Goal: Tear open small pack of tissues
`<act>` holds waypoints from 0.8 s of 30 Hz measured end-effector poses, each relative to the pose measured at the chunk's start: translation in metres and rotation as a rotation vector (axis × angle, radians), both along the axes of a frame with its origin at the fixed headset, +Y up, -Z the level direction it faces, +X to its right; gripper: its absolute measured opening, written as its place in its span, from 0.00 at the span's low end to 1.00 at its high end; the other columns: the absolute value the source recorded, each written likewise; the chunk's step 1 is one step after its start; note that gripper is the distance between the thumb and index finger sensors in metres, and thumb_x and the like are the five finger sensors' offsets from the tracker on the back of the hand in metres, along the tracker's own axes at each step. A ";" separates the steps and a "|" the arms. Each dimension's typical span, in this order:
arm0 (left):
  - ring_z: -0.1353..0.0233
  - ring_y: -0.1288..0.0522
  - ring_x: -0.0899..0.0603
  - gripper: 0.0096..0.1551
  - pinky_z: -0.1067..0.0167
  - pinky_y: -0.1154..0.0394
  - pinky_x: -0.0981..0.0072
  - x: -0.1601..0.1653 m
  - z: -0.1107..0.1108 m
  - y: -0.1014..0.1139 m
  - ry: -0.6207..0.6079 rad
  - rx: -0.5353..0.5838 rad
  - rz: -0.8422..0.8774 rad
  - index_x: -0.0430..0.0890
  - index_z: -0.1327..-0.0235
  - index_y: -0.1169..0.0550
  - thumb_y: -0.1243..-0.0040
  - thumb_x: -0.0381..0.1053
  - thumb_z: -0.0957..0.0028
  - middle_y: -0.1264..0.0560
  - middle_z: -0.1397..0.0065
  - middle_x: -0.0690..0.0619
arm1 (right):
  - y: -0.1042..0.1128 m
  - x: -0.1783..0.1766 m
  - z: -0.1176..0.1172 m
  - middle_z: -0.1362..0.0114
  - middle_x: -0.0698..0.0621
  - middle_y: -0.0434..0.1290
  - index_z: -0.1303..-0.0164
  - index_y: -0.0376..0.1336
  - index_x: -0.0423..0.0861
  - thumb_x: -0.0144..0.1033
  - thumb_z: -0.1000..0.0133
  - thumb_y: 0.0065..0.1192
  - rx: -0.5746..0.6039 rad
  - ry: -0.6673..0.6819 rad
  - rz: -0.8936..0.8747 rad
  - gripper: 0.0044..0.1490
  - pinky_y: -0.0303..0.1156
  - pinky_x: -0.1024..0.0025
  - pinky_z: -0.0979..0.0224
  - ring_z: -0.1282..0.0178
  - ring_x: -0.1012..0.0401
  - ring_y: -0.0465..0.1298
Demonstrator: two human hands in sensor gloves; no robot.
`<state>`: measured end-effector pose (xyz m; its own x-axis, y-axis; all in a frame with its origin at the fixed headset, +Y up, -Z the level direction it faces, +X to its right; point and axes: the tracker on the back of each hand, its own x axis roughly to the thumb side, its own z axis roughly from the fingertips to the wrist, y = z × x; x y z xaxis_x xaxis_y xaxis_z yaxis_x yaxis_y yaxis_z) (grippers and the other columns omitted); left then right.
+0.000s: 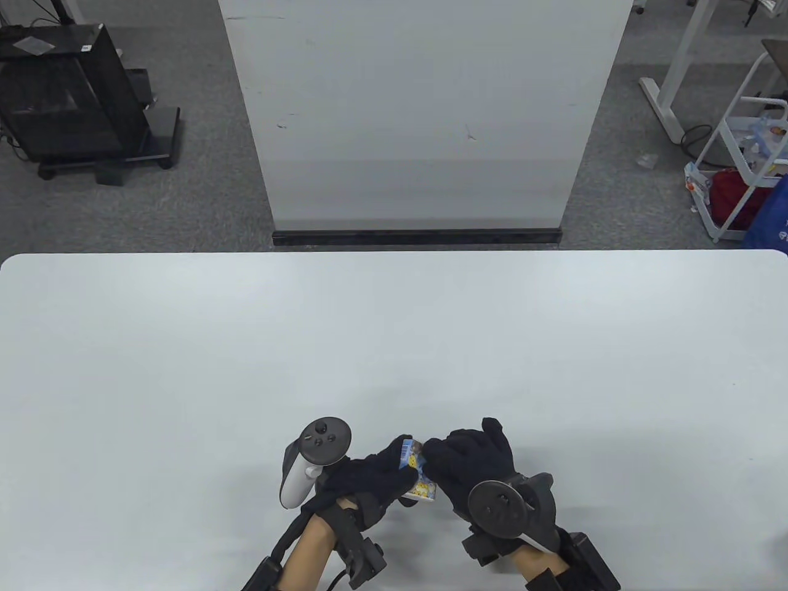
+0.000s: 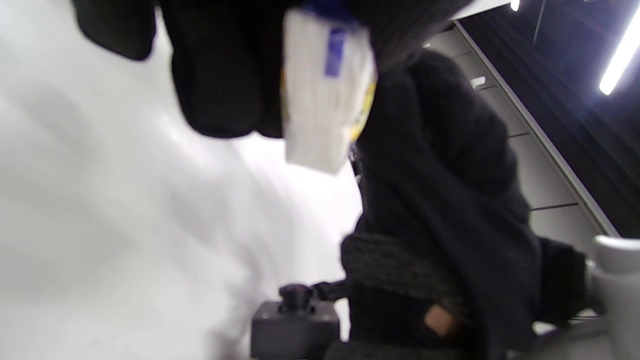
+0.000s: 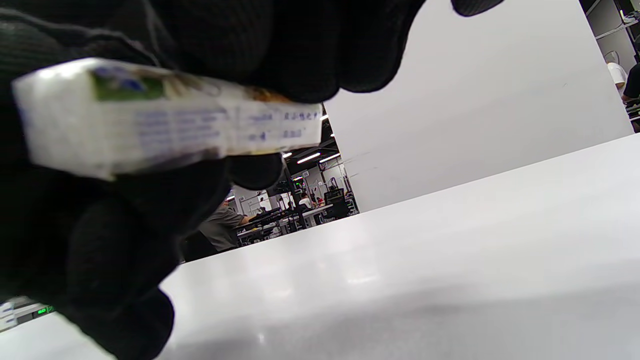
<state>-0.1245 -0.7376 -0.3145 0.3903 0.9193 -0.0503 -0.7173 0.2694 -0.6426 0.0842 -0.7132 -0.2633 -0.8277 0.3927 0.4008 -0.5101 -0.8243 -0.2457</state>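
A small tissue pack (image 1: 417, 473), white with blue and yellow print, is held between both gloved hands a little above the white table (image 1: 394, 345) near its front edge. My left hand (image 1: 377, 471) grips the pack from the left. My right hand (image 1: 457, 463) grips it from the right and above. In the left wrist view the pack (image 2: 325, 95) hangs white between the dark gloves. In the right wrist view the pack (image 3: 165, 120) lies sideways, pinched by my fingers (image 3: 280, 60). Whether the pack is torn cannot be seen.
A white panel (image 1: 425, 111) stands behind the table's far edge. A black cabinet (image 1: 68, 98) is on the floor at the far left, and a white cart (image 1: 751, 172) at the far right.
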 end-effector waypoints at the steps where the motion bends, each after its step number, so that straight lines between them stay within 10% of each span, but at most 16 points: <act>1: 0.36 0.22 0.35 0.42 0.29 0.38 0.31 0.000 0.000 -0.001 0.001 -0.012 0.000 0.37 0.22 0.49 0.46 0.51 0.40 0.23 0.33 0.43 | 0.000 0.000 0.000 0.38 0.62 0.74 0.37 0.70 0.59 0.48 0.45 0.64 -0.005 0.003 0.004 0.24 0.53 0.39 0.16 0.27 0.57 0.70; 24: 0.36 0.23 0.35 0.42 0.29 0.38 0.31 0.003 0.001 -0.003 -0.008 -0.001 -0.096 0.37 0.22 0.49 0.46 0.51 0.40 0.24 0.33 0.43 | -0.001 0.022 -0.012 0.39 0.60 0.75 0.37 0.71 0.57 0.49 0.44 0.65 -0.106 -0.074 -0.208 0.25 0.57 0.40 0.18 0.29 0.56 0.72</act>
